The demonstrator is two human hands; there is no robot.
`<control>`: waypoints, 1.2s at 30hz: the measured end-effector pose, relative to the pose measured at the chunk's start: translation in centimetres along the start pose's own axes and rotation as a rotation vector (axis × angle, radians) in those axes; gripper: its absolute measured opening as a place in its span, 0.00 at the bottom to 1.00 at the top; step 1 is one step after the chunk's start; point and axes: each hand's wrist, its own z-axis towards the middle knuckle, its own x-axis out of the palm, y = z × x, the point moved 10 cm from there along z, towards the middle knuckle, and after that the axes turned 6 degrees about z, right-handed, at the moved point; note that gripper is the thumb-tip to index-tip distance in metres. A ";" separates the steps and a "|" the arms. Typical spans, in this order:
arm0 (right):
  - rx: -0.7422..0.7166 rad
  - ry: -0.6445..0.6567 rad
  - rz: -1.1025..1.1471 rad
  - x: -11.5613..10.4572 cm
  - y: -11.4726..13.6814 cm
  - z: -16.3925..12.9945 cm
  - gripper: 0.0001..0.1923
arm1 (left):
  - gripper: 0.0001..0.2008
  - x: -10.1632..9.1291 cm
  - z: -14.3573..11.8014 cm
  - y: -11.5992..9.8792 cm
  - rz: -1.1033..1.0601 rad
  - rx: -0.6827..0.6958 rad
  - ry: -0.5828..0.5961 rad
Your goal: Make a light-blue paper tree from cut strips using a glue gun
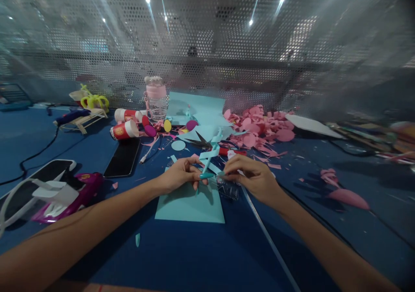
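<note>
My left hand [181, 175] pinches a small teal piece [206, 176] with a curled light-blue paper strip [211, 154] rising from it. At the right, my right hand [251, 175] is closed with its fingertips on a pale end of the paper, close to the left fingers. Beneath both hands lies a light-blue paper sheet [191, 207], partly in shadow. Just beyond the fingers, open scissors [200, 142] show dark blades, their handles partly covered by the strip. A light-blue paper disc [178, 145] rests to their left.
Pink paper cuttings [256, 125] heap at the back right. A pink-lidded bottle [156, 97], red-and-white paper cups [125, 131] and a black phone [122, 158] stand or lie to the left. A purple object [89, 188] with cables sits farther left. A perforated metal screen [207, 37] closes the back.
</note>
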 end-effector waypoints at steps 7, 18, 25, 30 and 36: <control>0.136 -0.128 0.092 -0.4 -1.2 0.0 0.04 | 0.17 0.1 0.0 0.0 0.046 -0.015 -0.017; 0.297 -0.226 0.154 -0.7 -3.3 -0.6 0.11 | 0.17 0.1 -0.1 -0.2 0.053 -0.013 -0.023; 0.318 -0.206 0.152 -0.5 -3.5 -0.7 0.12 | 0.19 0.0 -0.1 0.0 0.055 -0.015 -0.026; 0.296 -0.115 0.204 0.5 -2.9 -0.5 0.11 | 0.20 0.0 0.0 0.0 0.031 -0.014 -0.015; 0.274 -0.101 0.224 0.7 -2.2 -0.3 0.08 | 0.19 0.1 0.0 -0.2 0.024 0.002 -0.005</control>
